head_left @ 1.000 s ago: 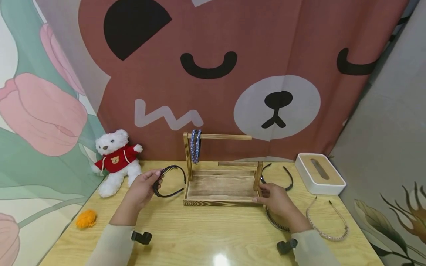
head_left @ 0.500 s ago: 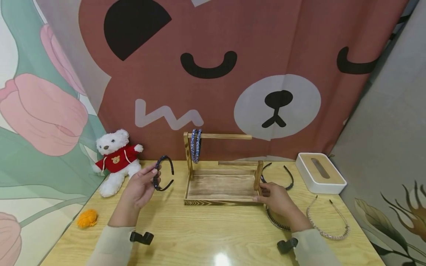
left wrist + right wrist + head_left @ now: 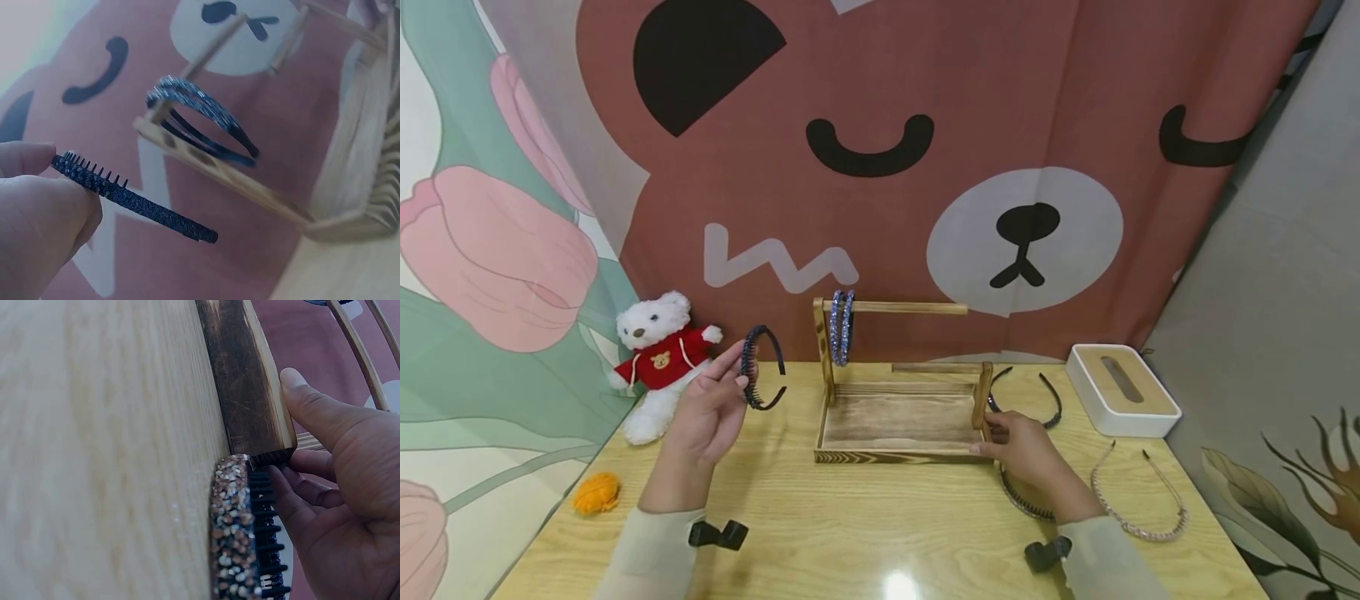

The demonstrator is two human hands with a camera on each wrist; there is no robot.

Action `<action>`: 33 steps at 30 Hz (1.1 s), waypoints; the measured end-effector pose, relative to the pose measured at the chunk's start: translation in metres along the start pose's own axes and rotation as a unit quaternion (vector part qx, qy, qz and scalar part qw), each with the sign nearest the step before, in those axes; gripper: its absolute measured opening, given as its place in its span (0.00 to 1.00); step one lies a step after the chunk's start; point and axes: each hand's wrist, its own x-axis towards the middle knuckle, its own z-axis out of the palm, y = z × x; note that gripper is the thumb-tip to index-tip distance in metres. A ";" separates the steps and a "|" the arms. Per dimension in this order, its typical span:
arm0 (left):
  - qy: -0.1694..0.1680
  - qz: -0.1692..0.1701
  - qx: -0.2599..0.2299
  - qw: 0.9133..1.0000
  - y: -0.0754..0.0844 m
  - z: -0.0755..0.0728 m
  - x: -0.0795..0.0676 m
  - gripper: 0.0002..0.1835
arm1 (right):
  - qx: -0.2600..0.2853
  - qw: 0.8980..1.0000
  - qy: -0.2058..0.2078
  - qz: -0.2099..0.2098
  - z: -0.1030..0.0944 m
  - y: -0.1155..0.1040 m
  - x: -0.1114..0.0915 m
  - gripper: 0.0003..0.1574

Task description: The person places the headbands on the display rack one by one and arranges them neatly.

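My left hand point(image 3: 711, 410) pinches a dark toothed headband point(image 3: 749, 371) between thumb and fingers, raised above the table left of the wooden stand point(image 3: 902, 457). In the left wrist view the headband point(image 3: 140, 203) shows its comb teeth and a textured band. Two blue glittery headbands point(image 3: 842, 329) hang on the stand's upper bar, near its upright. My right hand point(image 3: 1022, 450) grips the right front corner of the stand's tray, thumb on the front edge. Close under that hand lies a beaded toothed headband point(image 3: 232, 531), partly hidden by it in the head view.
Behind the right hand lies a black headband point(image 3: 1055, 408). Farther right are a pale beaded headband point(image 3: 1150, 533) and a white tissue box point(image 3: 1138, 425) with a wooden lid. A white teddy bear point(image 3: 658, 367) in red and an orange fluffy ball point(image 3: 597, 493) occupy the left side.
My left hand has lifted the dark headband up and slightly left, away from the stand, turning it more upright. The right hand has stayed at the stand's corner.
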 end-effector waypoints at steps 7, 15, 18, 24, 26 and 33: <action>0.036 0.053 -0.003 0.998 0.012 0.032 0.010 0.25 | -0.002 1.000 -0.001 0.000 -0.001 -0.001 0.000 0.49; 0.102 0.120 -0.067 0.985 0.021 0.071 0.023 0.18 | -0.002 1.000 -0.004 0.003 -0.001 -0.003 -0.002 0.50; 0.122 0.133 -0.075 0.981 0.023 0.084 0.030 0.15 | -0.001 1.000 -0.003 0.003 -0.001 -0.002 -0.002 0.49; 0.129 0.161 -0.050 0.977 0.017 0.102 0.048 0.11 | 0.000 1.000 -0.001 0.001 -0.001 -0.001 -0.002 0.49; 0.131 0.172 -0.040 0.976 0.013 0.106 0.054 0.12 | 0.003 1.000 -0.001 0.002 -0.001 -0.003 -0.003 0.48; 0.144 0.182 -0.035 0.972 0.007 0.118 0.070 0.13 | 0.007 1.000 0.001 -0.004 -0.001 -0.005 -0.004 0.47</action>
